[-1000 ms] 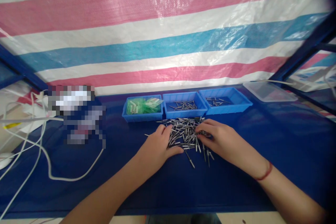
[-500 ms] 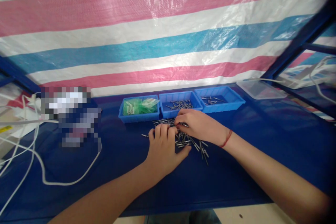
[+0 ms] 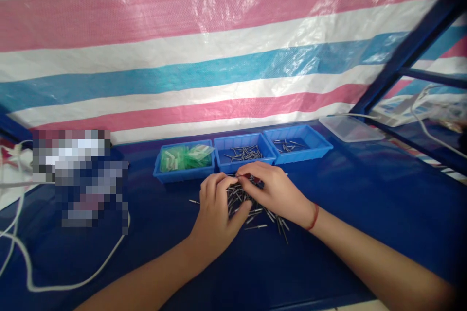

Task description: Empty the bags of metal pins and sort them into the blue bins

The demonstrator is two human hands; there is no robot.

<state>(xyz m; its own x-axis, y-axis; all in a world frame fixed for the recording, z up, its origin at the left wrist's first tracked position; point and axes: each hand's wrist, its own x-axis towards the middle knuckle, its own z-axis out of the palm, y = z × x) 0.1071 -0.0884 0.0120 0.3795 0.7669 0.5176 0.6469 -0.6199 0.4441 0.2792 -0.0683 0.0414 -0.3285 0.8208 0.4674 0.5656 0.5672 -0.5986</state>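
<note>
A pile of thin metal rivets [image 3: 239, 198] lies on the blue table, between and under my hands. My left hand [image 3: 215, 206] rests at the pile's left side, thumb apart from the curved fingers, with nothing visible in it. Over the pile's upper right, my right hand [image 3: 270, 187] has thumb and index finger pinched together; what they hold is too small to make out. Just behind are three blue bins: the left bin [image 3: 186, 174] holds green packets [image 3: 182, 158], while the middle bin [image 3: 242, 163] and the right bin [image 3: 308, 154] hold loose rivets.
A clear plastic lid [image 3: 350, 129] lies at the back right. White cables [image 3: 73, 285] curl over the table's left side beside blurred-out items [image 3: 91, 189]. A striped sheet [image 3: 204, 77] hangs behind, and a blue frame post [image 3: 412, 43] slants up at right.
The view has shifted a little. My hands have come closer together over the pile. A single rivet now shows apart in front of the pile.
</note>
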